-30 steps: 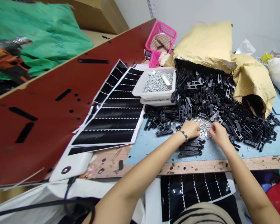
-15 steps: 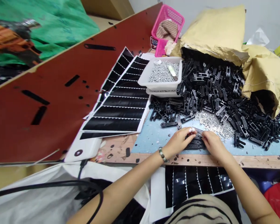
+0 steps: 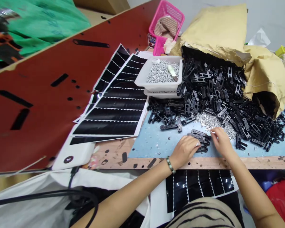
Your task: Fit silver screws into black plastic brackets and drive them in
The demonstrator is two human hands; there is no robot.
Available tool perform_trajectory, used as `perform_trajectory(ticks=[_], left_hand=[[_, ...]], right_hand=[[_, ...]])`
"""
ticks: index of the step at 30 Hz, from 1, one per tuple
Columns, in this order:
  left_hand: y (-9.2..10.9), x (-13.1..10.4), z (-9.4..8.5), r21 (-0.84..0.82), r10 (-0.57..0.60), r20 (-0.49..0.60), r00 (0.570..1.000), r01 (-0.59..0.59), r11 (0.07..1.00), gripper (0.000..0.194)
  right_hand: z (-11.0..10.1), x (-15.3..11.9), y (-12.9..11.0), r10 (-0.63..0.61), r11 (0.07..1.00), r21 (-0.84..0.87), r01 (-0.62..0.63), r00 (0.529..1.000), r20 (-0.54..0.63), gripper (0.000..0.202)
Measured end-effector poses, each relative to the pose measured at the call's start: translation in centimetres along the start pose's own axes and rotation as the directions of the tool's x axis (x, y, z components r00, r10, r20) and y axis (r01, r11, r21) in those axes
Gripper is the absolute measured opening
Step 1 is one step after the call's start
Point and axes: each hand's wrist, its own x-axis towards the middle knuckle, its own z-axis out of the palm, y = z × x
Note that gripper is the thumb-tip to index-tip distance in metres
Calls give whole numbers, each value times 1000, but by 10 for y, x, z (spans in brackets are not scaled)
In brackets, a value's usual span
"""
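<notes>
Several black slotted parts (image 3: 199, 135) lie side by side on the blue mat near its front edge. My left hand (image 3: 184, 151), with a beaded bracelet at the wrist, rests over their left side; its fingers are closed, and what they hold is too small to name. At the right of the row, my right hand (image 3: 220, 141) has thumb and forefinger pinched by the small silver screws (image 3: 207, 122); anything between them is too small to make out. Behind the screws spreads a large heap of black parts (image 3: 211, 88).
Left of the heap stands a white tub (image 3: 140, 79) of screws with a pale-handled tool. Paper sacks (image 3: 216, 28) and a pink basket (image 3: 154, 23) are behind. Black label sheets (image 3: 118, 104) lean by the red board (image 3: 49, 110). An orange power tool (image 3: 2, 44) is far left.
My right hand has moved off the row of black parts to the screws' edge. My left hand has lowered slightly, uncovering more of the row. The view has shifted slightly right.
</notes>
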Motion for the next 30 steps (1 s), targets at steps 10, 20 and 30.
perform_trajectory(ticks=[10, 20, 30], left_hand=[[9, 0, 0, 193, 17, -7, 1000, -15, 981, 26], [3, 41, -30, 193, -136, 73, 988, 120, 974, 22], [-17, 115, -19, 447, -456, 460, 762, 245, 860, 18]], right_hand=[[7, 48, 16, 144, 898, -436, -66, 978, 148, 19], [-1, 44, 16, 165, 901, -424, -96, 978, 129, 18], [19, 64, 12, 159, 901, -424, -96, 980, 116, 24]])
